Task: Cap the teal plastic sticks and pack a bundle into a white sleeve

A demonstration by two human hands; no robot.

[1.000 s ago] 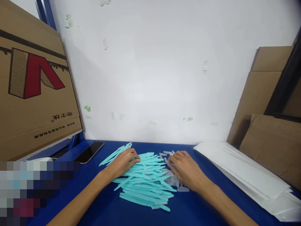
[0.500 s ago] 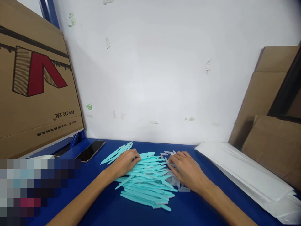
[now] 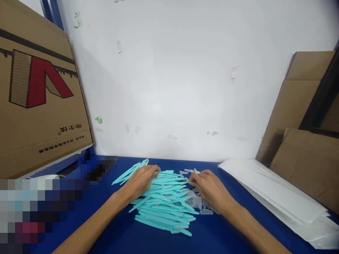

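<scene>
A broad pile of thin turquoise sticks (image 3: 166, 208) lies at the middle of the blue table, with a smaller group of them (image 3: 129, 171) to the upper left. My left hand (image 3: 144, 179) rests over the pile's upper left edge, fingers bent together; what they grip is hidden. To the right of the pile, small translucent caps (image 3: 196, 201) lie loosely heaped. Over these is my right hand (image 3: 208, 184), its thumb and fingertips pinched together on something too small to make out.
White sheets or bags (image 3: 275, 190) lie at the right of the blue table (image 3: 106, 229). Cardboard (image 3: 304, 158) stands behind them. A large printed carton (image 3: 47, 123) is at the left, and a white wall (image 3: 164, 77) closes the back.
My right hand's fingers have drawn together, uncovering more of the translucent caps. My left hand has shifted slightly, its fingertips a little higher. The view has moved slightly.
</scene>
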